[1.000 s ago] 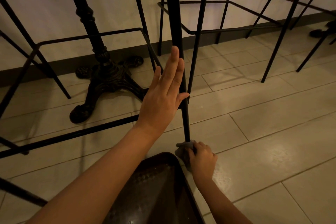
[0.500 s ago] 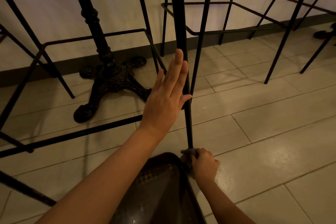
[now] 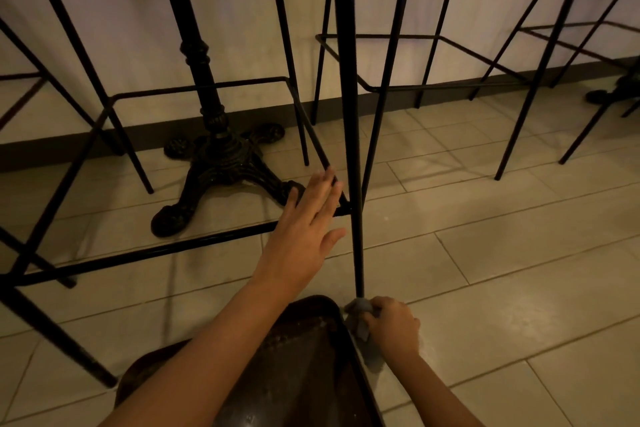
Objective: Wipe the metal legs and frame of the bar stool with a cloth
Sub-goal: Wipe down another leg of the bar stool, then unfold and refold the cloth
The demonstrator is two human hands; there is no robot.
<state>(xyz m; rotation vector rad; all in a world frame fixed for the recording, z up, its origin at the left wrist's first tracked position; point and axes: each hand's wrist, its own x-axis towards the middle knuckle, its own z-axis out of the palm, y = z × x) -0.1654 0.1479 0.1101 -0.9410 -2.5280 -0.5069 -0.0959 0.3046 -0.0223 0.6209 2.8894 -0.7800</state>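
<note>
Black thin metal stool leg point(image 3: 354, 156) is the landmark: at its foot the right hand point(image 3: 393, 326) has its fingers point(image 3: 379, 303) curled tight round a grey bunched cloth point(image 3: 360, 317). Left of the leg, the left hand point(image 3: 304, 236) is spread flat, touching the footrest bar point(image 3: 138, 255) if anything. Hard rubbing could skid the unheld stool.

**A bar or café seating area**

Several tall stools on thin black metal rod legs point(image 3: 391, 55) with square footrest frames stand in a row beyond the hands, along a pale wall with a dark skirting board point(image 3: 433, 94). Ahead and to the left of the left hand point(image 3: 304, 229) stands an ornate black cast-iron pedestal table base point(image 3: 218, 156) with splayed scrolled feet. Pale rectangular floor tiles point(image 3: 519, 288) run under everything.
</note>
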